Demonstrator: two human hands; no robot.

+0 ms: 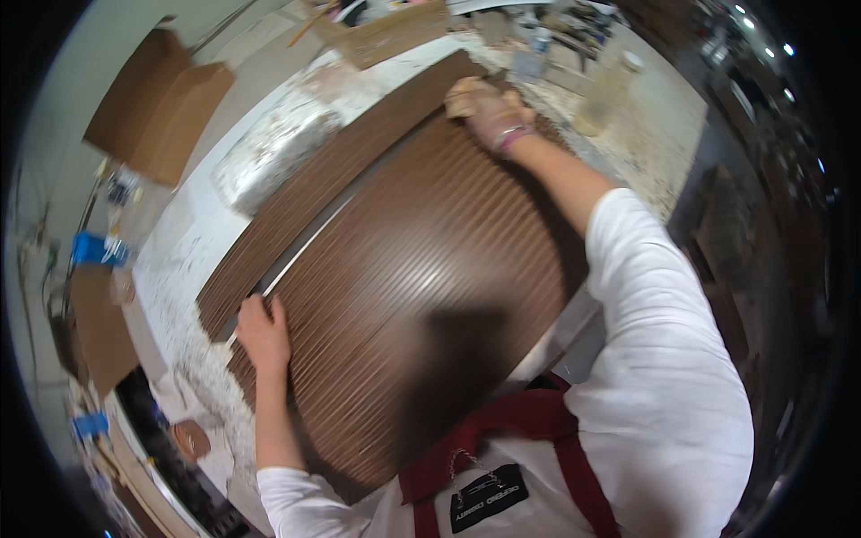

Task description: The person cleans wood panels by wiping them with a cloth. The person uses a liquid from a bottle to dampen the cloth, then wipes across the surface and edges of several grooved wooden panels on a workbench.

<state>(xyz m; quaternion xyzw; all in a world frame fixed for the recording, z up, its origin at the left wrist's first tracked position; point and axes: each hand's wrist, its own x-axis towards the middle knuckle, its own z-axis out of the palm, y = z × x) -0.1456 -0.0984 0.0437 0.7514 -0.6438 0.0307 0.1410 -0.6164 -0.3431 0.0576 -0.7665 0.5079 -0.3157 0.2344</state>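
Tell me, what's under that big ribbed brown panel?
Around the edges of the ribbed brown panel, a whitish work surface shows. Whatever lies directly beneath the panel is covered, so I can't tell.

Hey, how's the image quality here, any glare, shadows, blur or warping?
Head view throughout: pale glare near the middle of the ribbed brown panel; a dark shadow on it, nearer the person's body; the right hand softly blurred; dim, indistinct background at far right; a curved fisheye rim, with the corners black.
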